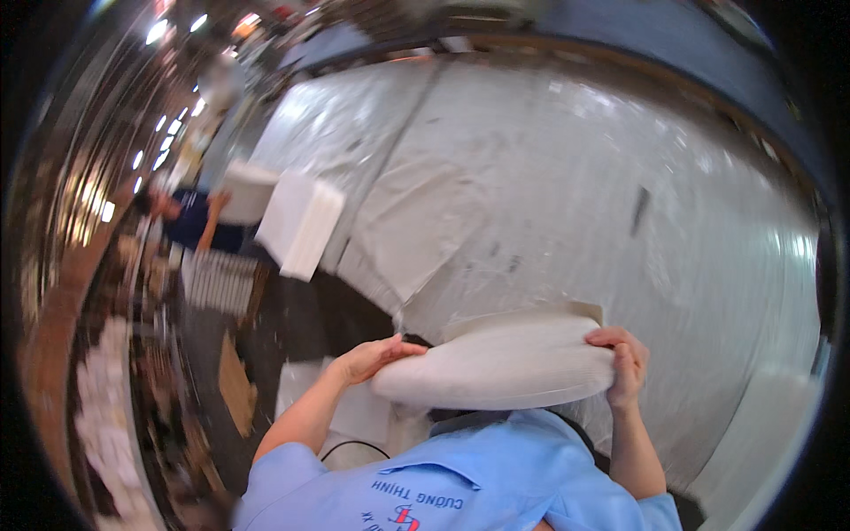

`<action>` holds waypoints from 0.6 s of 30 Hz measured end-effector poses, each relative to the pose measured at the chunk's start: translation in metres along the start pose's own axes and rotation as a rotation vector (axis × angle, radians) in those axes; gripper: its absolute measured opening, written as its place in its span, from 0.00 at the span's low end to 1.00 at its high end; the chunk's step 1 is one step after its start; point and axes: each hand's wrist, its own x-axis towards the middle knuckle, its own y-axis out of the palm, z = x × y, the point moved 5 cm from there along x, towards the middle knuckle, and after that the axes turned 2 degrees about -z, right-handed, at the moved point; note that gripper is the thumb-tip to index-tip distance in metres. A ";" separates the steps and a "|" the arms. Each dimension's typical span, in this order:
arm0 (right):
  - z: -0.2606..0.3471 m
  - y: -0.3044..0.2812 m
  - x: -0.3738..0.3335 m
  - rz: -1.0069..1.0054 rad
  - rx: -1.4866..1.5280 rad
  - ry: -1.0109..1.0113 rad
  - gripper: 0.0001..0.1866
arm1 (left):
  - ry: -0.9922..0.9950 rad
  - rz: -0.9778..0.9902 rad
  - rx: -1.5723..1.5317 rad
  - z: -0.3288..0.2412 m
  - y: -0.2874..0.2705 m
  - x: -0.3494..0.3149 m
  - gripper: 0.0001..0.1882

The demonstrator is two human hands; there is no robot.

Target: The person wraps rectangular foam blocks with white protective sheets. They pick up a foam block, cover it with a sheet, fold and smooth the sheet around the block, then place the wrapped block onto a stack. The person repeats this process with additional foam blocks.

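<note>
Holding a white bundle (496, 367), apparently layered | left hand (379, 358) gripping nine-o'clock end | right hand (625, 361) gripping two-o'clock end

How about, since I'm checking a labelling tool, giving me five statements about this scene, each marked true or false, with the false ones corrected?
1. The left hand and right hand are at opposite ends of the white bundle. True.
2. The wearer's shirt is red. False: it is light blue.
3. A co-worker in a dark top shows at the picture's left. True.
4. The white block near the co-worker is to the right of the white bundle. False: it is to the left.
5. The large work surface is pale grey and shiny. True.
</note>
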 end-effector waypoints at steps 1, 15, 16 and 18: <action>-0.001 -0.005 0.004 -0.013 -0.045 0.012 0.31 | 0.098 -0.031 -0.211 0.015 0.005 -0.006 0.37; 0.013 -0.020 -0.048 -0.014 -0.017 0.116 0.30 | 0.800 -0.309 -1.146 0.104 0.014 0.027 0.33; 0.016 -0.023 -0.051 0.087 -0.090 0.171 0.29 | 0.781 -0.310 -1.141 0.105 0.017 0.031 0.33; 0.019 -0.023 -0.050 0.298 -0.228 0.287 0.29 | 0.819 -0.272 -1.129 0.115 0.019 0.043 0.36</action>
